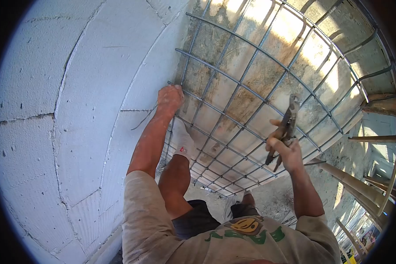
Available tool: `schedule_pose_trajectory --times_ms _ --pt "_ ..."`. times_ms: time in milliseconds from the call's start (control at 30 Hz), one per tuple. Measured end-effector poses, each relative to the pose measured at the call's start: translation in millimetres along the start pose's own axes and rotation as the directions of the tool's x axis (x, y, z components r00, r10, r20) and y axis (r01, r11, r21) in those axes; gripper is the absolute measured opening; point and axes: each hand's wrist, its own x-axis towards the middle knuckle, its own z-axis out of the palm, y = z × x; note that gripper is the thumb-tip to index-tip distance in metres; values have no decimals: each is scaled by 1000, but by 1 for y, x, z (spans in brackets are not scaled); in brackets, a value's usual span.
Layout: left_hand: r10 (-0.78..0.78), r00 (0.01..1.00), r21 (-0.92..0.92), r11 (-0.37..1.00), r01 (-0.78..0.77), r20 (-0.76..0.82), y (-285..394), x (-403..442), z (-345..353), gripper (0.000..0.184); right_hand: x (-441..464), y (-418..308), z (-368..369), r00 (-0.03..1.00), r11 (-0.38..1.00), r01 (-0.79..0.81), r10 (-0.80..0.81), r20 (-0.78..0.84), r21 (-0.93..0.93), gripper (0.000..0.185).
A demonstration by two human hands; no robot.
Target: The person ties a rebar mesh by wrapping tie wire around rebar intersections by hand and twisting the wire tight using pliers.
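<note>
Our right hand (286,148) grips pliers (289,119), probably rigid, best held by handles; our left hand (170,97) curls at the rebar mesh's (266,101) wall-side edge, its pinch unclear.

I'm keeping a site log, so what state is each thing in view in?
Grey steel rebar mesh: bars crossed in a grid, ends protruding.
Dark metal pliers: gripped in the right hand, jaws too blurred to judge.
Thin dark wire: bent, free end near the left hand, whose grip is hidden.
White block wall: standing, joints visible.
White sock: worn, pulled up.
Beige printed T-shirt: worn, stained.
</note>
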Motion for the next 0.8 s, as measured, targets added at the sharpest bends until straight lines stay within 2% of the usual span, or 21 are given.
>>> schedule_pose_trajectory --times_ms 33,100,167,233,300,400,467,700,800 --pt "-21 1000 -26 999 20 -19 0 -7 2 33 3 27 25 986 988 -149 146 83 30 42" --pt "-78 995 -88 993 73 -55 1 -19 -3 35 13 76 74 901 909 -390 342 268 148 38" --pt "-147 986 -154 979 135 -75 6 -30 -12 37 33 116 122 844 894 -446 405 351 41 32" --pt "-189 977 -304 941 151 -97 -4 -28 -2 34 57 126 159 783 844 -528 441 440 95 23" --pt "-202 974 -433 891 137 -106 -9 -29 4 31 81 130 193 789 798 -569 462 405 200 8" --pt "-185 975 -557 826 86 -123 -17 -37 6 26 119 140 223 756 732 -626 485 440 269 10" --pt "-176 975 -602 796 62 -132 -19 -35 6 24 132 139 235 760 699 -623 435 483 351 13" --pt "-209 977 -672 730 123 -49 -19 -38 -1 24 142 131 250 771 673 -611 386 506 418 17" --pt "-212 977 -653 741 155 -8 -21 -34 -4 26 140 126 249 723 618 -664 389 571 421 18"
